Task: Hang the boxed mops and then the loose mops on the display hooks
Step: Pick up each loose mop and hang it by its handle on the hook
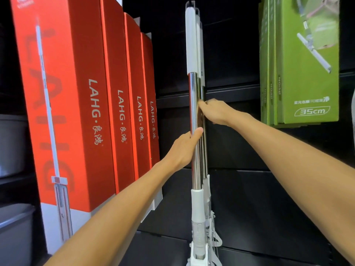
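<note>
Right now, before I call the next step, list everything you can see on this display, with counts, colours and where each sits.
Red boxed mops: four, red with white LAHG lettering, side by side at left.
Loose mops: at least two, maybe three, chrome poles with white grips, upright at centre, tops at a hook; exact count hard to tell.
Green boxes: several overlapping, green, marked 35cm, upper right.
Grey bins: two, grey, far left edge, one above the other.
Display wall: black panels behind everything.
Left hand: wrapped around the front chrome pole, mid-height.
Right hand: fingers on the poles behind, slightly higher than the left.
</note>
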